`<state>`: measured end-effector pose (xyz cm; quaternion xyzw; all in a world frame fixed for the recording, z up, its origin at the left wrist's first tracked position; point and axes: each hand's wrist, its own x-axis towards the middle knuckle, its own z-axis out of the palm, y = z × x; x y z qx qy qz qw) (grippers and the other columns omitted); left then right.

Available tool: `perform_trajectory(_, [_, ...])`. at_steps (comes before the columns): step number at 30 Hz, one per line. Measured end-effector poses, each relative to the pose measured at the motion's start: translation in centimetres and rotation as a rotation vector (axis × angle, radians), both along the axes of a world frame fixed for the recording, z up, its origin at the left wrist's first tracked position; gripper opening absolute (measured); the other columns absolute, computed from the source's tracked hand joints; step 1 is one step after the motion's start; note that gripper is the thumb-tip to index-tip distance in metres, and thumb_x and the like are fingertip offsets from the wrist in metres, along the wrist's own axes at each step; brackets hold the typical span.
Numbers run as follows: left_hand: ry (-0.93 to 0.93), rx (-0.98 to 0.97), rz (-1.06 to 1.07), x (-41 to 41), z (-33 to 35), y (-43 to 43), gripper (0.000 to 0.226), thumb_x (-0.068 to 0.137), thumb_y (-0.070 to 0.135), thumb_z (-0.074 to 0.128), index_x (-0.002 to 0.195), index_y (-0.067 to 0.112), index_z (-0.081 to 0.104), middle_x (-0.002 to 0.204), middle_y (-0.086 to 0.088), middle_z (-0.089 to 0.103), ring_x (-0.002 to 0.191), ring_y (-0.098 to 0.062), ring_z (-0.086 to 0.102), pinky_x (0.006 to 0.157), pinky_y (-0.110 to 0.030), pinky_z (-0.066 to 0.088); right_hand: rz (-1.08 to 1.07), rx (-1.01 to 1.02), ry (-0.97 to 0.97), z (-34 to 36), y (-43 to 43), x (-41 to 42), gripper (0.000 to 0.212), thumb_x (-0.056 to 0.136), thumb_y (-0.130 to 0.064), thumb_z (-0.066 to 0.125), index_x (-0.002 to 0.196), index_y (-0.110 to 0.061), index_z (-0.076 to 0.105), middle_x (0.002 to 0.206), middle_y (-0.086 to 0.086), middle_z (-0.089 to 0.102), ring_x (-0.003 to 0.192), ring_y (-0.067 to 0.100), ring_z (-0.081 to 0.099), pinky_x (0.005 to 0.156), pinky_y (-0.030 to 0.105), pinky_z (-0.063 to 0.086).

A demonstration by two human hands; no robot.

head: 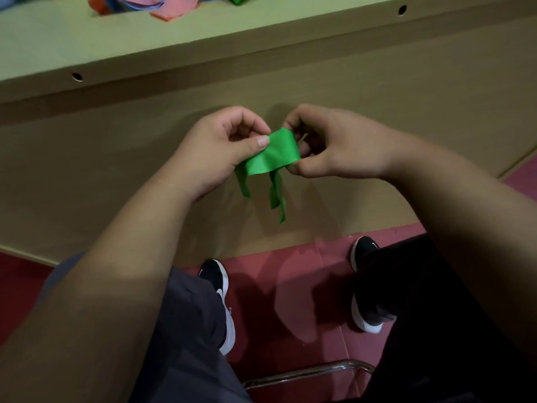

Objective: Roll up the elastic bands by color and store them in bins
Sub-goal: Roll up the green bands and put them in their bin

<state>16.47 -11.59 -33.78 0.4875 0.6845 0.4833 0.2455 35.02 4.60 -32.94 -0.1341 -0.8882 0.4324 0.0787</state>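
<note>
Two hands hold a flat bright-green elastic band point(276, 154) in the air, below the edge of the pale wooden table point(87, 45).
The left hand point(220, 146) pinches the band's left edge under its thumb. The right hand point(334, 144) has its grip curled closed round the right end. The band spans both grips, and two loose tails hang beneath.

One wide-angle head camera looks forward and steeply down, close above the left hand point(215, 149) and right hand point(340, 146) at mid-frame. The table point(261, 39) lies beyond them and the floor point(290, 286) beneath them.
</note>
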Motion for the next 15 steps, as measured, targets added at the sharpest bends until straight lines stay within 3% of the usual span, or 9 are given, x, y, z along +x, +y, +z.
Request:
perform_trajectory(7, [0.109, -0.004, 0.087, 1.0, -1.2, 0.9, 0.018, 0.094, 0.009, 0.077, 0.105, 0.019, 0.067, 0.091, 0.006, 0.067, 0.081, 0.000, 0.060, 0.081, -0.018, 0.049, -0.027, -0.061, 0.026, 0.0, -0.1, 0.1, 0.041, 0.087, -0.014, 0.085, 0.122, -0.020, 0.063, 0.103, 0.011, 0.076, 0.098, 0.034, 0.074, 0.089, 0.055, 0.061])
perform_trajectory(10, [0.127, 0.029, 0.131, 1.1, -1.0, 0.7, 0.018, 0.093, 0.010, 0.076, 0.098, 0.025, 0.067, 0.088, 0.008, 0.067, 0.079, -0.002, 0.061, 0.079, -0.020, 0.049, -0.044, -0.061, 0.034, 0.3, -0.1, 0.2, 0.041, 0.088, -0.017, 0.085, 0.122, -0.019, 0.063, 0.100, 0.003, 0.075, 0.097, 0.028, 0.075, 0.090, 0.052, 0.062])
perform_trajectory(15, [-0.052, 0.041, 0.103, 2.2, -0.3, 0.5, 0.010, 0.103, 0.008, 0.062, 0.104, 0.016, 0.069, 0.091, -0.001, 0.074, 0.081, -0.011, 0.070, 0.077, -0.032, 0.059, -0.109, -0.027, 0.069, 0.3, -0.2, -0.1, 0.040, 0.085, -0.023, 0.087, 0.118, -0.021, 0.066, 0.093, -0.002, 0.075, 0.084, 0.016, 0.073, 0.086, 0.051, 0.062])
